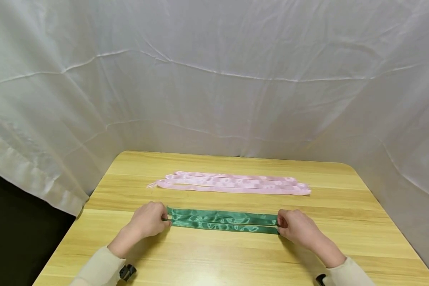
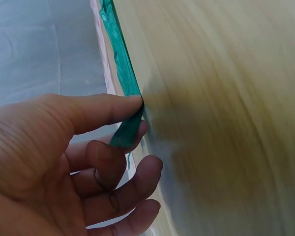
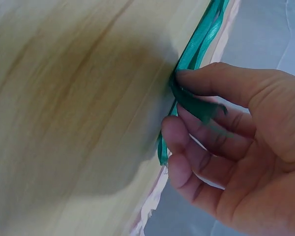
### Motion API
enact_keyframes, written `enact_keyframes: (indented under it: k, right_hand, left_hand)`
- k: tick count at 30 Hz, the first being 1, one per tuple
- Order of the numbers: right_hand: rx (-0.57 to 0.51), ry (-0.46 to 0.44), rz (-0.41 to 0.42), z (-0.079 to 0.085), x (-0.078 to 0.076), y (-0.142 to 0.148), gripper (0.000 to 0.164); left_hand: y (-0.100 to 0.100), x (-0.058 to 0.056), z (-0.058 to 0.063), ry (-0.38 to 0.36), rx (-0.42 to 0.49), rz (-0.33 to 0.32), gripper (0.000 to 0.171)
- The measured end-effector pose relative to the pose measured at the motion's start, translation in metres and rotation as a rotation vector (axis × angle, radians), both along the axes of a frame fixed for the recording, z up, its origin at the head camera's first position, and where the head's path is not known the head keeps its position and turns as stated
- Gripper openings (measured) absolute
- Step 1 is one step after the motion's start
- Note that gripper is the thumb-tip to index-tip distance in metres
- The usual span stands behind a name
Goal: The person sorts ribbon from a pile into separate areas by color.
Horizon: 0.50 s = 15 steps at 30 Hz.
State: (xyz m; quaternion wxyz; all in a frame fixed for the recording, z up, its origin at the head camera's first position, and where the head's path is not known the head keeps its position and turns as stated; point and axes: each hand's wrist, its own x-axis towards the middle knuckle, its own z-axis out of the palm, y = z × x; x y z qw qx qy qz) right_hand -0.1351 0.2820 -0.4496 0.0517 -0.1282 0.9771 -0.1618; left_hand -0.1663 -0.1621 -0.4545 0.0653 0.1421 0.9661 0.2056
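Note:
Strips of shiny green ribbon point(image 1: 218, 218) lie side by side across the table, stretched between both hands. At their left end my left hand point(image 1: 148, 219) pinches the nearest green ribbon between thumb and forefinger. In the left wrist view a short green tail point(image 2: 125, 132) pokes out past the thumb, and the other fingers curl loosely. My right hand point(image 1: 298, 227) pinches the right end of a green ribbon; its frayed tail point(image 3: 201, 105) hangs inside the palm in the right wrist view. Another green ribbon end point(image 3: 162, 150) shows beyond those fingers.
Several pale pink ribbons point(image 1: 228, 184) lie in a row behind the green ones, with frayed ends. Underneath is a light wooden table point(image 1: 218, 258) with rounded far corners. White cloth point(image 1: 214, 99) hangs behind and at both sides.

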Motion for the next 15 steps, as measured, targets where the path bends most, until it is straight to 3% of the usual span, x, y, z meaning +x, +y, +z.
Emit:
enact_keyframes:
  k: [4, 9, 11, 15]
  right_hand:
    - [0.02, 0.022, -0.015, 0.002, -0.001, 0.0, 0.03]
    - [0.027, 0.119, -0.002, 0.014, -0.005, 0.004, 0.027]
    - [0.03, 0.192, 0.002, 0.02, -0.009, 0.008, 0.024]
    - [0.0, 0.321, -0.009, 0.033, -0.022, 0.011, 0.017]
  left_hand:
    - [-0.002, 0.001, 0.003, 0.004, -0.029, 0.006, 0.055]
    - [-0.008, -0.001, 0.017, 0.009, -0.057, 0.032, 0.03]
    - [-0.012, -0.006, 0.026, 0.034, -0.051, 0.059, 0.023]
    - [-0.013, -0.022, 0.039, 0.135, -0.003, 0.103, 0.026]
